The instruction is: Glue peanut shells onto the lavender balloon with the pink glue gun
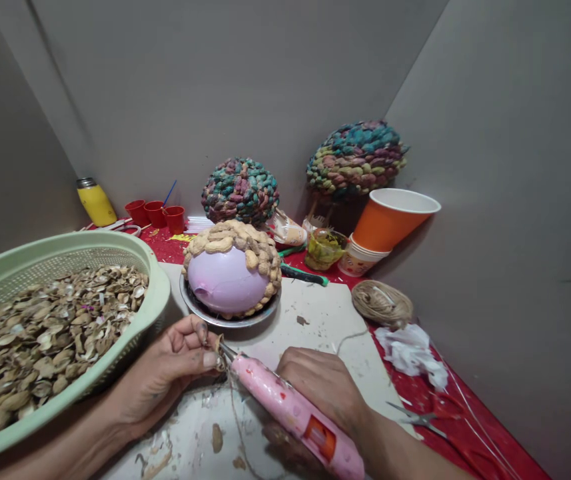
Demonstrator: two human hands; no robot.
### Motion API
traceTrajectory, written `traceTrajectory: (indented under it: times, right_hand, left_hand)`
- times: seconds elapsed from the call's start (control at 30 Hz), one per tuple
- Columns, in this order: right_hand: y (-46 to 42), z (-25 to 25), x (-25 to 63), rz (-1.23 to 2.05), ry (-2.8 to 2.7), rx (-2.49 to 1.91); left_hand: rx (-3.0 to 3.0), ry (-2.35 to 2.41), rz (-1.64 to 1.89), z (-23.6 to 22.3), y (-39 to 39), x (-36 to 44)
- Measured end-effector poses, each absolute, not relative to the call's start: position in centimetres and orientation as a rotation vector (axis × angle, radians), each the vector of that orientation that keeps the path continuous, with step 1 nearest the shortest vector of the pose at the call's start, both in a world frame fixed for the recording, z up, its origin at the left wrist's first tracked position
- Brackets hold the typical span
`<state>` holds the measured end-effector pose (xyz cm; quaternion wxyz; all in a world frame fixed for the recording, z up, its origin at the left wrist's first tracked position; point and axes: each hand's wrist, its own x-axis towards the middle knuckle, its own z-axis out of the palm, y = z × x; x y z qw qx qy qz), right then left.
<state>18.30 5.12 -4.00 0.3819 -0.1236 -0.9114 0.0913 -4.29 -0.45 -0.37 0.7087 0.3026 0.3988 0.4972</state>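
Between the thumb and fingers of my left hand (178,357) is a small peanut shell (220,345), pinched with its hollow side toward the nozzle. My right hand (322,387) grips a pink glue gun (280,393), its metal tip at the shell. Just beyond, a lilac balloon (228,279) rests in a shallow metal bowl (232,323). Peanut shells (235,235) cover its top and right side, while the front is bare. The lower fingers of my right hand are partly hidden behind the glue gun.
A green colander (158,283) full of shells stands at left. Two coloured peanut-shell balls, a smaller one (240,190) and a larger one (358,160), sit behind. At right are an orange cup (390,223), twine (382,301), crumpled white plastic (412,353) and scissors (428,421).
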Motion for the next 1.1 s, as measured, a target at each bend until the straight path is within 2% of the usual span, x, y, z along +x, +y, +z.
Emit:
traceTrajectory:
  times: [1.1]
  right_hand:
    - [5.04, -3.53, 17.93, 0.157, -2.275, -0.384]
  left_hand:
    - [0.668, 0.868, 1.118, -0.23, -0.54, -4.09]
